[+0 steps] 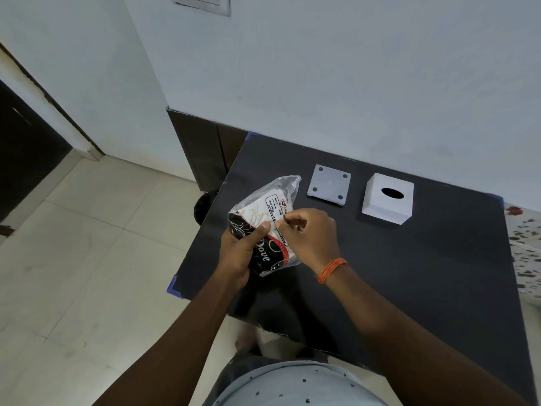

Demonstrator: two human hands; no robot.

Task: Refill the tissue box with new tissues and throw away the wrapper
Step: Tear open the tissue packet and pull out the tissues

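Note:
A tissue pack [265, 210] in a clear plastic wrapper with black, white and red print is held above the left part of the black table [409, 273]. My left hand [238, 254] grips its lower left end. My right hand [308, 237], with an orange thread band on the wrist, pinches the wrapper at its middle. The white tissue box [388, 199] stands at the back of the table with its oval slot facing up. Its flat grey base plate [329, 185], with round pads at the corners, lies separately to the left of the box.
A dark bin lined with a black bag [205, 208] stands on the tiled floor beside the table's left edge. The white wall runs directly behind the table. A patterned cloth [525, 247] lies at the right edge. A dark doorway is at far left.

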